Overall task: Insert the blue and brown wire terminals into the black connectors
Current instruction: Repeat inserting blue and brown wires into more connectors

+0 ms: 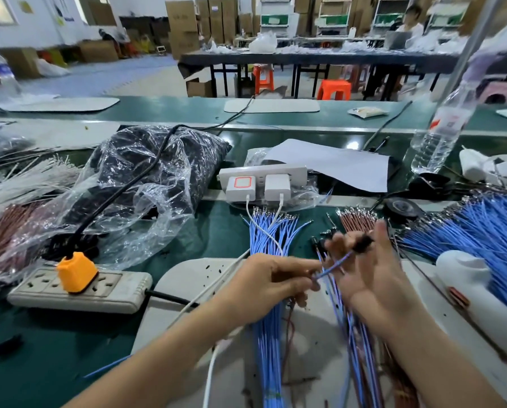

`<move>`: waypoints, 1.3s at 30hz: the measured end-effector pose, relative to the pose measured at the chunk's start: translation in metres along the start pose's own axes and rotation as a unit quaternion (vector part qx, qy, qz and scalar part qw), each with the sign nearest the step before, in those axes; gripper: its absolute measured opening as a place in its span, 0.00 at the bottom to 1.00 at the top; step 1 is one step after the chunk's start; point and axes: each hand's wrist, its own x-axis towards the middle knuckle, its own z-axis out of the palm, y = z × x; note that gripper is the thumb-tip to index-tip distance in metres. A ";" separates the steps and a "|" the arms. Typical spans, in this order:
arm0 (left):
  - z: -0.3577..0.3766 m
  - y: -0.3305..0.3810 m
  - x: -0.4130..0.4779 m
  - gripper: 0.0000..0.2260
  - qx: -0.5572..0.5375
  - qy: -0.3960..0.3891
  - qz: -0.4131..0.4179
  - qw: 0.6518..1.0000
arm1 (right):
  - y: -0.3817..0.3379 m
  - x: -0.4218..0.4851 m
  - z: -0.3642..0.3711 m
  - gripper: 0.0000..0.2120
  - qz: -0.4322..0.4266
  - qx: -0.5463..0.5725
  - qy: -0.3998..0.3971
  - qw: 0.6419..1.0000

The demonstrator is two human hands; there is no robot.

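Note:
My left hand pinches a blue wire low on its length, above the grey mat. The wire runs up and right into a black connector that my right hand holds at its fingertips, palm turned toward me. A bundle of blue wires with metal terminals lies on the mat under my left hand. A bundle of brown wires lies behind my right hand. A few loose black connectors sit between the two bundles. More wires lie under my right forearm.
A grey power strip with an orange plug lies at the left. A clear bag of black parts sits behind it. A white strip with chargers, a water bottle, a large heap of blue wires and a white tool stand around.

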 end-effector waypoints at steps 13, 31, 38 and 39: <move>0.011 0.089 -0.061 0.17 -0.033 -0.230 -0.137 0.963 | -0.078 -0.008 0.021 0.16 -0.077 0.021 0.072 0.994; 0.011 0.041 0.008 0.11 0.518 0.017 -0.110 0.848 | -0.022 0.039 0.009 0.07 -0.150 -0.453 0.167 0.863; 0.011 0.018 0.038 0.03 0.555 0.081 -0.166 0.811 | 0.004 0.031 -0.014 0.14 -0.299 -0.623 0.141 0.709; 0.008 0.016 0.038 0.03 0.530 0.099 -0.171 0.824 | 0.004 0.030 -0.014 0.13 -0.314 -0.624 0.139 0.702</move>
